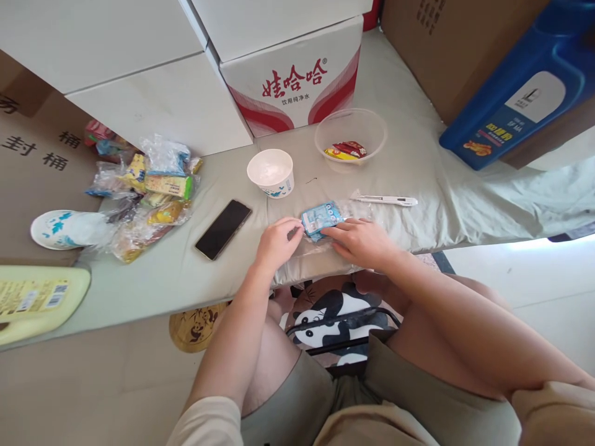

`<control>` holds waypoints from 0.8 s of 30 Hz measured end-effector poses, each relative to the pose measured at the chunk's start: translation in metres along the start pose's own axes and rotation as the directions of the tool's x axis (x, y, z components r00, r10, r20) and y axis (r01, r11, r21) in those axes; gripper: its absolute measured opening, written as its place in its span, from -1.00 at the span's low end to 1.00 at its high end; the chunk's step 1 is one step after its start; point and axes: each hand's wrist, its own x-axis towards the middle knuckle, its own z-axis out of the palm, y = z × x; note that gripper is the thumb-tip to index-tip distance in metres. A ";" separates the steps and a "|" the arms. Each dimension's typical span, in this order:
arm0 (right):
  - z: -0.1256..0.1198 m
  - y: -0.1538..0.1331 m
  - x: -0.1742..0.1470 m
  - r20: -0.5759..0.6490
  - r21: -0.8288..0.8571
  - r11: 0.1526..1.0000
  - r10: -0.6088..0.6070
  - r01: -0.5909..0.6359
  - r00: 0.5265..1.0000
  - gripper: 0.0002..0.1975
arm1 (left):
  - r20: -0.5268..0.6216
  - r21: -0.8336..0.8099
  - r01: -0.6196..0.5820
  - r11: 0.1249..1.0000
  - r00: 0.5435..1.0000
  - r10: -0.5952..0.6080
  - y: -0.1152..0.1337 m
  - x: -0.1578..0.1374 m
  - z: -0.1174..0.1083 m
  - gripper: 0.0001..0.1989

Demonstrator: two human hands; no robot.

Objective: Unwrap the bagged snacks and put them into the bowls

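Observation:
A small blue printed packet (320, 217) lies near the table's front edge, on and partly under crinkled clear plastic. At its left edge, my left hand (277, 243) has thumb and fingertips pinched together. My right hand (360, 243) grips the packet's right side, fingers over the top and thumb lower down; part of its grip is hidden. Just behind my right hand lies a white utility knife (385, 200). A white paper bowl with blue print (271, 176) stands behind the packet. Farther right is a clear plastic bowl (372, 139) containing red and yellow packets (346, 150).
A black phone (224, 229) lies left of my left hand. Beyond it are a heap of wrapped snacks (158, 192) and a tipped paper cup (62, 229). White cartons (292, 87) line the back. A blue bottle (525, 93) stands right; a pale yellow container (41, 300) is at left.

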 end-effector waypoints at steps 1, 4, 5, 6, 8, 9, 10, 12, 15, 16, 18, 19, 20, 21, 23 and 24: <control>-0.001 0.000 0.000 0.006 0.005 1.000 0.020 -0.020 1.000 -0.61 | -0.023 -0.055 0.037 0.998 0.999 -0.038 0.000 0.001 0.001 -0.84; -0.003 0.000 0.000 0.017 0.044 0.992 0.116 -0.116 0.993 -0.63 | -0.106 -0.328 0.146 0.933 0.976 -0.190 0.001 0.004 0.003 -0.82; -0.003 -0.001 0.000 0.006 0.056 0.987 0.150 -0.150 0.989 -0.63 | -0.107 -0.426 0.188 0.885 0.961 -0.256 0.002 0.005 0.003 -0.82; -0.002 -0.001 0.000 -0.013 0.064 0.982 0.181 -0.179 0.983 -0.62 | -0.090 -0.506 0.236 0.830 0.942 -0.323 0.004 0.006 0.002 -0.82; 0.001 -0.001 0.001 -0.061 0.065 0.975 0.218 -0.214 0.974 -0.60 | -0.029 -0.608 0.342 0.716 0.892 -0.452 0.008 0.007 0.002 -0.83; 0.003 -0.001 0.001 -0.077 0.062 0.974 0.221 -0.217 0.972 -0.58 | 0.012 -0.640 0.389 0.663 0.867 -0.498 0.010 0.007 0.001 -0.83; 0.005 -0.001 0.001 -0.087 0.061 0.975 0.217 -0.213 0.972 -0.56 | 0.062 -0.667 0.424 0.612 0.850 -0.523 0.012 0.007 0.000 -0.82; 0.009 -0.001 0.002 -0.094 0.074 0.979 0.196 -0.190 0.976 -0.50 | 0.191 -0.723 0.462 0.514 0.848 -0.493 0.017 0.005 0.000 -0.80; 0.011 0.000 0.003 -0.097 0.102 0.979 0.185 -0.175 0.978 -0.41 | 0.363 -0.801 0.470 0.371 0.874 -0.323 0.024 0.001 0.000 -0.77; 0.011 0.000 0.003 -0.096 0.108 0.977 0.192 -0.181 0.977 -0.39 | 0.383 -0.826 0.462 0.324 0.881 -0.279 0.026 0.000 0.001 -0.76; 0.010 -0.001 0.003 -0.091 0.121 0.974 0.203 -0.192 0.975 -0.36 | 0.395 -0.861 0.450 0.237 0.885 -0.247 0.030 0.000 0.002 -0.73; 0.009 -0.001 0.003 -0.090 0.127 0.973 0.207 -0.194 0.974 -0.34 | 0.397 -0.870 0.450 0.203 0.882 -0.255 0.031 0.001 0.003 -0.73; 0.008 -0.002 0.003 -0.086 0.133 0.972 0.207 -0.194 0.975 -0.31 | 0.401 -0.873 0.455 0.177 0.875 -0.272 0.033 0.002 0.004 -0.72; 0.008 -0.003 0.003 -0.082 0.137 0.972 0.205 -0.192 0.975 -0.28 | 0.406 -0.872 0.463 0.160 0.866 -0.292 0.035 0.004 0.004 -0.72; 0.007 -0.004 0.003 -0.077 0.136 0.972 0.203 -0.192 0.976 -0.24 | 0.416 -0.867 0.477 0.142 0.851 -0.322 0.037 0.006 0.005 -0.72; 0.007 -0.004 0.003 -0.075 0.137 0.971 0.208 -0.196 0.975 -0.25 | 0.421 -0.866 0.482 0.133 0.846 -0.328 0.038 0.006 0.006 -0.72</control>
